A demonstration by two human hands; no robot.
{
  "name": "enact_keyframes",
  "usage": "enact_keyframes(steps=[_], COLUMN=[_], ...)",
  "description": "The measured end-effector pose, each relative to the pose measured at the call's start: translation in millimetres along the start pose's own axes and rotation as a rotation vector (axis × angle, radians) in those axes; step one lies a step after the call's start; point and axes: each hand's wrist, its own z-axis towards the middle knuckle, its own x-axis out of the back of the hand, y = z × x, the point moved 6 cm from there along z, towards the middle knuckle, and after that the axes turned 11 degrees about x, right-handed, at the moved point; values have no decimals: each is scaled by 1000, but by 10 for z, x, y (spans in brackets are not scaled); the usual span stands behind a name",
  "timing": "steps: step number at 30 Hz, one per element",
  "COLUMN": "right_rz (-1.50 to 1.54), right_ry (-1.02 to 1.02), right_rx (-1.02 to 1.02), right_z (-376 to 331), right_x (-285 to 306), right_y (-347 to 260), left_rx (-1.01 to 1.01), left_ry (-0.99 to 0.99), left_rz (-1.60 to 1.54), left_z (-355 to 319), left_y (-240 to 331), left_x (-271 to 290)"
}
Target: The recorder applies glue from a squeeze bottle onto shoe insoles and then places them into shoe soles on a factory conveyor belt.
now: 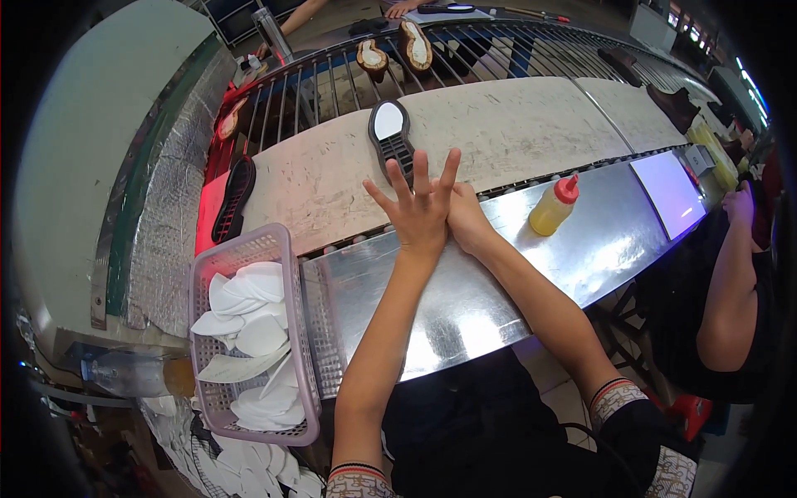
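With the lilac basket (304, 332) serving as landmark, the black shoe sole (393, 144) is lying beyond it and to its right, flat on the pale belt (315, 174), its narrower end pointing back toward the person. The left hand (418, 214) is hovering to the basket's right with four fingers standing well apart, their tips overlapping the sole's near end in this view; whether any fingertip is touching it, one cannot tell. The right hand (470, 221), farther to the basket's right, is pressing against the left hand's thumb side, and its own fingertips are hiding, so how tightly it is closing cannot be told. The sole is looking moulded and rubbery, probably fairly light, springy through the waist yet stiff enough for keeping its shape, and more grippy than slippery. Its raised rim is offering the best hold: thumb on one outer wall, fingers on the other, around the waist or the ribbed narrower end. The white pad (388, 121), sitting at the sole's end farther from the basket, is seeming thin and easily shifted or smudged, so fingers are better staying off it. Inside the basket, loose white pieces (259, 336) are looking similarly light and bendable, calling for an edge pinch.
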Motion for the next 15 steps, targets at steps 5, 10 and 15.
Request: enact_keyframes(steps=[5, 10, 15], right_rz=[119, 52, -95], right_ry=[118, 122, 13], right_rx=[-39, 13, 125], right_z=[-54, -18, 36], right_x=[-45, -52, -88], right_y=[-96, -38, 4], left_rx=[69, 240, 489], left_ry=[-11, -80, -172], left_rz=[-103, -201, -283], left_z=[24, 27, 29], left_y=[4, -59, -259], left_x=[56, 33, 13])
